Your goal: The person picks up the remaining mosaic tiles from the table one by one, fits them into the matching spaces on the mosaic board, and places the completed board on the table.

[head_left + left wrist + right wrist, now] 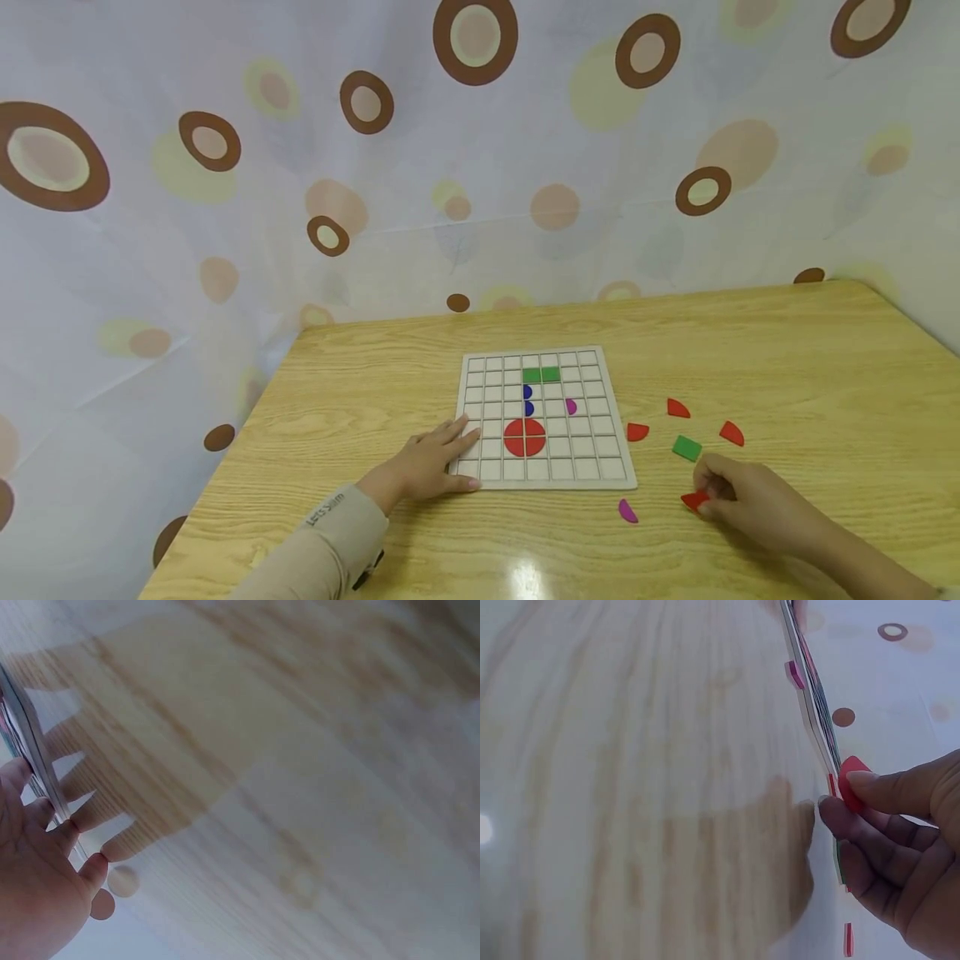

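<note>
My left hand (431, 462) lies with spread fingers on the left edge of a white gridded board (588, 471). Between thumb and index finger, my right hand (757, 500) pinches a red quarter-circle piece (850, 784) close over the table, right of the board. On the board, red quarter pieces (525, 437) form a full circle. Two green rectangles (541, 374) sit side by side near its top. Two blue half-circles (528, 400) stand one below the other in the middle, and a purple half-circle (572, 407) lies to their right.
Right of the board lie loose red quarter pieces (678, 408) and a green rectangle (687, 448). A loose purple half-circle (627, 511) rests near the board's lower right corner. Behind the wooden table (375, 358) hangs a patterned cloth (420, 167).
</note>
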Available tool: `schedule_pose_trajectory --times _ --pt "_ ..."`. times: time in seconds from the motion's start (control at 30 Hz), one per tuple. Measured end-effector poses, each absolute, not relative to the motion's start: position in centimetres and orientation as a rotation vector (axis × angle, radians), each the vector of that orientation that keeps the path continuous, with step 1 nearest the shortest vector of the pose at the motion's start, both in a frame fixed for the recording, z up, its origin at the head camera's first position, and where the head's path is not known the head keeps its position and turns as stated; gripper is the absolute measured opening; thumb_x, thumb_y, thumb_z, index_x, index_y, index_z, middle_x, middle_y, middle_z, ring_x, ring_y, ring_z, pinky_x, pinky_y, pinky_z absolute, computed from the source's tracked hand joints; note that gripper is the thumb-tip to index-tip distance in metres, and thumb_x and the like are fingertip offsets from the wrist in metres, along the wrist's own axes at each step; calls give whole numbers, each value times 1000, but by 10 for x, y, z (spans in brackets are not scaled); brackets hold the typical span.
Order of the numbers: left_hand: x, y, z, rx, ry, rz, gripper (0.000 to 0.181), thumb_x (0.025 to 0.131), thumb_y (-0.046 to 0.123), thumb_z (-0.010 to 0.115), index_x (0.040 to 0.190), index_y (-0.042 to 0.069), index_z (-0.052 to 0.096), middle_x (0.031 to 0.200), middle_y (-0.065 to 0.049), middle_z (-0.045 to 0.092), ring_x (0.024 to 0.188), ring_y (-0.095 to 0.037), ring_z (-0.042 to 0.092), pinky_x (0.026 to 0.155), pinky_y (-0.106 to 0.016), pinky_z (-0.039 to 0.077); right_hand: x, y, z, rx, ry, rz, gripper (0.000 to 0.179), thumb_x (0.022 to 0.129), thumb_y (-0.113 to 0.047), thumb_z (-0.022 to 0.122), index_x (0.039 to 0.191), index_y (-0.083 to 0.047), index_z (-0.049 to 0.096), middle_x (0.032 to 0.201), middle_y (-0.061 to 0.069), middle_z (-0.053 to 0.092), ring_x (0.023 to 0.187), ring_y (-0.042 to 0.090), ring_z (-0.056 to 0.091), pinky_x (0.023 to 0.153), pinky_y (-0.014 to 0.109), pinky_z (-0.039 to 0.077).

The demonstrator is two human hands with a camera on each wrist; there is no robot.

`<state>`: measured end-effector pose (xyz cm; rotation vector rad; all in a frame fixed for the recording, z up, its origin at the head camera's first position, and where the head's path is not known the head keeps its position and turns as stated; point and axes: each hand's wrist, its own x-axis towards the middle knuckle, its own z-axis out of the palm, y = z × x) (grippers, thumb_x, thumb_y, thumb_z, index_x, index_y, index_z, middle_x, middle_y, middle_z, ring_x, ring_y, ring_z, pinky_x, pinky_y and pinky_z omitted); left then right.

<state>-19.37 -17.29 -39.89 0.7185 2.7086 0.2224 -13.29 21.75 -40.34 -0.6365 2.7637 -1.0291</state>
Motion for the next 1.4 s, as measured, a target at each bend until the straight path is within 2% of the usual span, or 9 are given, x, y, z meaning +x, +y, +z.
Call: schedule_pose_trajectory --times 0.2,0.6,0.93,1.4 --pt "-193 -173 -399 727 2706 220 73 79 56 45 138 21 21 143 -4 12 129 -24 12 95 -49 18 -136 208 -400 -656 2749 -1135 16 75 -10 66 83 -8 52 72 -4 48 64 3 42 55 20 40" --pt "-192 -173 -397 727 2702 225 73 80 56 45 138 21 21 143 -5 12 129 -24 12 95 -49 18 -144 188 -396 -689 2738 -1219 14 77 -9 64 86 -9 54 76 -5 54 67 3 46 57 20 42" --pt "-193 -173 -397 737 2707 223 72 80 55 45 138 21 22 143 -5 13 128 -24 12 95 -49 19 -155 176 -394 -554 2708 -1268 12 77 -6 62 89 -8 58 79 -2 53 72 11 49 62 20 43" --pt "-193 -173 -399 735 2710 230 71 80 55 45 138 21 22 143 -5 12 129 -23 12 95 -47 19 -168 164 -397 -623 2651 -1358 10 80 -5 59 90 -4 58 80 0 53 72 12 48 60 21 42"
